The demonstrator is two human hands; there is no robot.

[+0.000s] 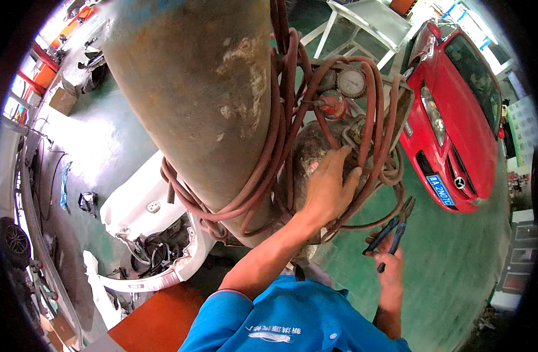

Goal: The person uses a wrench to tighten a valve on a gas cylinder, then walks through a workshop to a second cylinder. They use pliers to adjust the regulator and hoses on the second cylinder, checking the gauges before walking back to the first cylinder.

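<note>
My left hand (329,190) reaches to the loops of dull red hose (369,105), its fingertips against or just beside them. Its thumb and fingers are apart, and I make out nothing held. Behind it stands a worn, rounded grey cylinder (307,146), topped by a brass-coloured fitting (352,134) partly behind the hose. Above sit a round pressure gauge (351,82) and a red-rimmed regulator (332,104). Lower right, my right hand (390,263) grips blue-handled pliers (400,227), jaws pointing up and away from the hoses. A tall, scuffed tank (193,88) rises at left, hose coiled around it.
A red car (457,129) stands at the right. White car body panels (146,205) and a bundle of black cables (160,252) lie lower left, near an orange-red surface (160,320). A white metal frame table (374,26) is at the back on the green floor (451,258).
</note>
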